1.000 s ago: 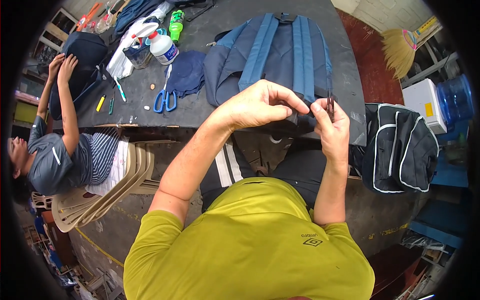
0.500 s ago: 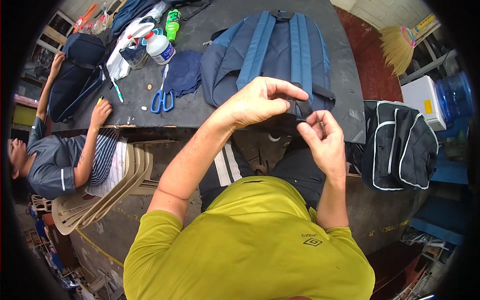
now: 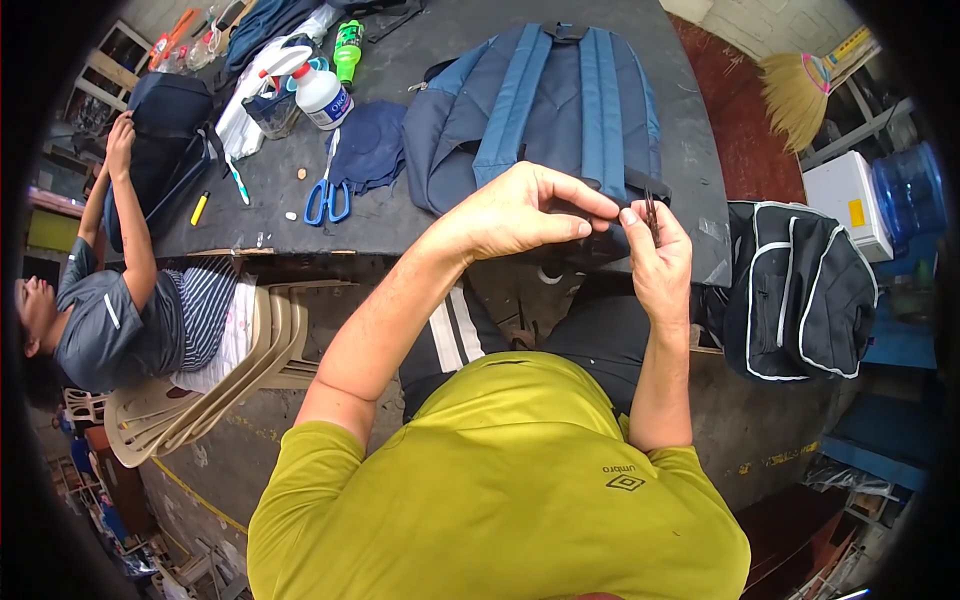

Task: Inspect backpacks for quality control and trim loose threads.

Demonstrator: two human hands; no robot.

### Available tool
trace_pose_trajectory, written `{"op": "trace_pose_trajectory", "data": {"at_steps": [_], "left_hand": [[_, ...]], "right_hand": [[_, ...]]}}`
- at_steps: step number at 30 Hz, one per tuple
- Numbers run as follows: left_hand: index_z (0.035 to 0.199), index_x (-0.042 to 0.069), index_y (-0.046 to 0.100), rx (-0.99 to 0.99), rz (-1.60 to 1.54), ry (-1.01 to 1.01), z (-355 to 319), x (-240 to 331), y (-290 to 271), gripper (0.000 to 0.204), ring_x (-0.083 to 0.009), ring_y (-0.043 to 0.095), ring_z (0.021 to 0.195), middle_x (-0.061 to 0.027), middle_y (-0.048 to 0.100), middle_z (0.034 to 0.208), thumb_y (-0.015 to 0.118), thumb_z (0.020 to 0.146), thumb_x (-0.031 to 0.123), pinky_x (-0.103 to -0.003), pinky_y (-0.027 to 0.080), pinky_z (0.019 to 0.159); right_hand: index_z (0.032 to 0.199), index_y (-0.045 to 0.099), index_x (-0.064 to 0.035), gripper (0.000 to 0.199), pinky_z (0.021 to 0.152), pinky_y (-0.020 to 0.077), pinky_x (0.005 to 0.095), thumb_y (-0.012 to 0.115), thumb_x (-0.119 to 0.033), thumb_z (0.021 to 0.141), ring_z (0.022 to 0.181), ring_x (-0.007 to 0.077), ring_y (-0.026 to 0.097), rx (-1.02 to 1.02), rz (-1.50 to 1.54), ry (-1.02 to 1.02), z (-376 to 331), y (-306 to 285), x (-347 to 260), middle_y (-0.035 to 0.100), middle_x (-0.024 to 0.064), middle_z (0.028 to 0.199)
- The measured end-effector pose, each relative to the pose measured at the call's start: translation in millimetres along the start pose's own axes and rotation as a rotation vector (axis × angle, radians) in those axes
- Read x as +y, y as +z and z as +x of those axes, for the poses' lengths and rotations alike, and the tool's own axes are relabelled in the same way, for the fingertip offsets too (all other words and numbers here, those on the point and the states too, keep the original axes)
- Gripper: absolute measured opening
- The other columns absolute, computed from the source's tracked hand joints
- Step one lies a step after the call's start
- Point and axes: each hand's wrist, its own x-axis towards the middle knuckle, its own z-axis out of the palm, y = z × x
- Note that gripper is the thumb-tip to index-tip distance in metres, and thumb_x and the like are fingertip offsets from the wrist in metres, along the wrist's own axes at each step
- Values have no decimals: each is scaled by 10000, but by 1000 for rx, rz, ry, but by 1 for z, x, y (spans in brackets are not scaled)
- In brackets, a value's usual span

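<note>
A blue and navy backpack (image 3: 548,110) lies on the dark table with its shoulder straps facing up. At its near edge, my left hand (image 3: 515,212) is curled, thumb and index finger brought close together beside dark strap material. What those fingertips hold is too small to make out. My right hand (image 3: 660,262) meets the left index fingertip with its thumb. Out of the right hand's fingers stands a thin, dark two-pronged tool (image 3: 652,216), like small snips or tweezers.
Blue-handled scissors (image 3: 327,202), navy cloth (image 3: 368,145), a spray bottle (image 3: 322,95), a green bottle (image 3: 347,52) and a yellow-handled cutter (image 3: 200,208) lie or stand leftward. A co-worker (image 3: 125,320) handles a dark bag (image 3: 170,115). A black white-trimmed bag (image 3: 795,290) is at right.
My right hand has risen toward my left fingertips, and the pronged tool now shows upright. The co-worker's nearer hand has left the yellow cutter on the table and moved to the dark bag.
</note>
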Motion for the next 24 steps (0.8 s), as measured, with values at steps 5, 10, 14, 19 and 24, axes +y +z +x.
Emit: {"op": "trace_pose_trajectory", "data": {"at_steps": [5, 10, 14, 19, 24], "left_hand": [[1389, -15, 743, 56, -46, -17, 0, -3, -1, 402, -170, 740, 1198, -116, 786, 1303, 769, 988, 4, -299, 583, 1056], [1381, -14, 749, 30, -43, -30, 2, -2, 0, 401, -164, 733, 1200, -118, 786, 1303, 771, 982, 1, -306, 572, 1071], [1383, -12, 751, 8, 56, 3, 3, -4, 0, 412, -159, 713, 1226, -105, 788, 1304, 772, 971, -2, -324, 544, 1117], [1393, -6, 749, -39, -7, -13, 1, -3, 3, 434, -162, 702, 1246, -103, 785, 1322, 764, 959, -7, -333, 525, 1144], [1401, -5, 745, -48, 30, -16, -1, -2, 2, 451, -156, 698, 1250, -104, 782, 1330, 756, 950, -16, -327, 522, 1142]], "right_hand": [[1066, 677, -73, 385, 528, 205, 215, 536, -415, 1172, 601, 3, 277, -134, -48, 153, -14, -22, -15, 401, -117, 753], [965, 646, -91, 387, 517, 180, 234, 557, -411, 1163, 575, 6, 256, -361, 100, 369, -23, -21, -12, 378, -122, 708], [948, 644, -93, 389, 504, 180, 237, 577, -414, 1157, 561, 5, 261, -379, 137, 395, -13, -19, -4, 373, -120, 684], [938, 653, -77, 398, 484, 175, 231, 590, -403, 1157, 542, 8, 259, -415, 227, 401, -9, -15, 1, 377, -117, 671], [932, 655, -76, 385, 485, 174, 231, 606, -386, 1156, 536, 8, 263, -424, 284, 430, -10, -16, 7, 383, -114, 665]]}}
